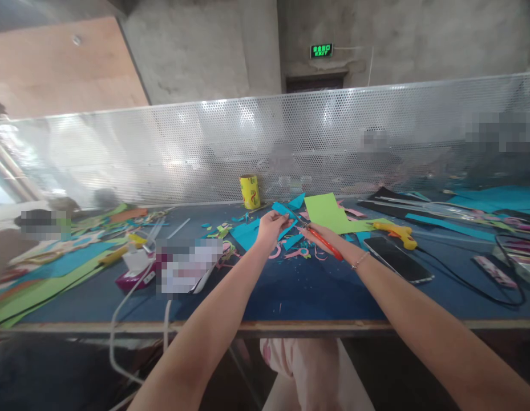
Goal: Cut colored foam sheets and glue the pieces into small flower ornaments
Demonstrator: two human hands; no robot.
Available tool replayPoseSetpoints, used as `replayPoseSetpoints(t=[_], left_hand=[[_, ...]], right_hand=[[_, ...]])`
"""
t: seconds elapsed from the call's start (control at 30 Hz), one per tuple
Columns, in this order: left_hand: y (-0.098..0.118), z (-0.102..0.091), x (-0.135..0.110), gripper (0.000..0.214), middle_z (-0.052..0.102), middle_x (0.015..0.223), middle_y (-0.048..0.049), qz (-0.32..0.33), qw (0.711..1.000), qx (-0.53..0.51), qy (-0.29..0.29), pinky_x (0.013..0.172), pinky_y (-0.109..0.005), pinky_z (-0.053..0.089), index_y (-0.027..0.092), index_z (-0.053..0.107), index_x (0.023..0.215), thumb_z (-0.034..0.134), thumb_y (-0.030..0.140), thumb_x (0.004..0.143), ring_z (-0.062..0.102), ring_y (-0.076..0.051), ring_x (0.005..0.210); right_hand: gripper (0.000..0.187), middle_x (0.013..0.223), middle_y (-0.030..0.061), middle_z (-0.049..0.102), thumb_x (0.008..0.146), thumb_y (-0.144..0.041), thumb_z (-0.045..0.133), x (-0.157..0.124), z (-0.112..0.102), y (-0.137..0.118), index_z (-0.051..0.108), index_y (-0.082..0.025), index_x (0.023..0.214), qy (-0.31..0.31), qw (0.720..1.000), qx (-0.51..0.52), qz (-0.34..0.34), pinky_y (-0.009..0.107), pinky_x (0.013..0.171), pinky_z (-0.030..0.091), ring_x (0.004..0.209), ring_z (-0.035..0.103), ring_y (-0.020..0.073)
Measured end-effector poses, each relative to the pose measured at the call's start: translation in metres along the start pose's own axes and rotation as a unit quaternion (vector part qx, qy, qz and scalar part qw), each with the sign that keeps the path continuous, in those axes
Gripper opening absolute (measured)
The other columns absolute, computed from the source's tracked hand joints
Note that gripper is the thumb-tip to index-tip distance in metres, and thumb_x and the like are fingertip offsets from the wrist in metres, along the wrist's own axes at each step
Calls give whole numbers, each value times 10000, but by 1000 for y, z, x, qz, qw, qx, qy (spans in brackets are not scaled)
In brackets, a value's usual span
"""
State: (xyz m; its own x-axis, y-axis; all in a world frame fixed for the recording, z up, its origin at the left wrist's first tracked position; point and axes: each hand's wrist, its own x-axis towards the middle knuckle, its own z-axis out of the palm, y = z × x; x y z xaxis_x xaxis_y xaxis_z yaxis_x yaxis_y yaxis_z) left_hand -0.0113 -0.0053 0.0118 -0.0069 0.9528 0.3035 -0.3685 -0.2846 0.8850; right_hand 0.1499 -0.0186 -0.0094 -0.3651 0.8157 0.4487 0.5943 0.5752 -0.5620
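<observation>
My left hand pinches a strip of blue paper above the table. In my right hand is a pair of scissors with red handles, its blades pointing toward the blue strip. Whether the blades touch the paper I cannot tell. Blue sheets and pink cut shapes lie under and around both hands. Just beyond my right hand rests a light green sheet.
A yellow glue gun with a black cord and a dark phone lie to the right. A yellow tape roll stands near the perforated metal screen. On the left are a purple power strip and coloured papers.
</observation>
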Motion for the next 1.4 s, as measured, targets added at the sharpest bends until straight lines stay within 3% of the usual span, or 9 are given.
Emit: replayPoseSetpoints(t=[0.47, 1.13, 1.4], left_hand=[[0, -2, 3, 244, 520, 483, 16, 16, 998, 63, 9, 543, -227, 447, 135, 472, 554, 673, 275, 559, 523, -83, 484], [3, 0, 0, 258, 511, 486, 17, -14, 999, 24, 20, 570, -237, 454, 130, 512, 604, 673, 330, 577, 529, -87, 493], [2, -2, 2, 261, 508, 488, 16, -5, 999, 50, 10, 572, -243, 458, 128, 508, 581, 681, 323, 565, 521, -84, 479]], right_hand=[[310, 572, -24, 425, 774, -485, 359, -8, -12, -21, 386, -195, 666, -37, 997, 39, 56, 253, 520, 355, 536, 422, 111], [372, 471, -27, 432, 757, -519, 366, -8, -14, -33, 418, -184, 604, -9, 996, 2, 90, 228, 448, 335, 447, 416, 99], [426, 498, -25, 415, 770, -570, 311, -8, -13, -28, 396, -188, 602, -31, 997, 23, 74, 234, 464, 346, 455, 404, 98]])
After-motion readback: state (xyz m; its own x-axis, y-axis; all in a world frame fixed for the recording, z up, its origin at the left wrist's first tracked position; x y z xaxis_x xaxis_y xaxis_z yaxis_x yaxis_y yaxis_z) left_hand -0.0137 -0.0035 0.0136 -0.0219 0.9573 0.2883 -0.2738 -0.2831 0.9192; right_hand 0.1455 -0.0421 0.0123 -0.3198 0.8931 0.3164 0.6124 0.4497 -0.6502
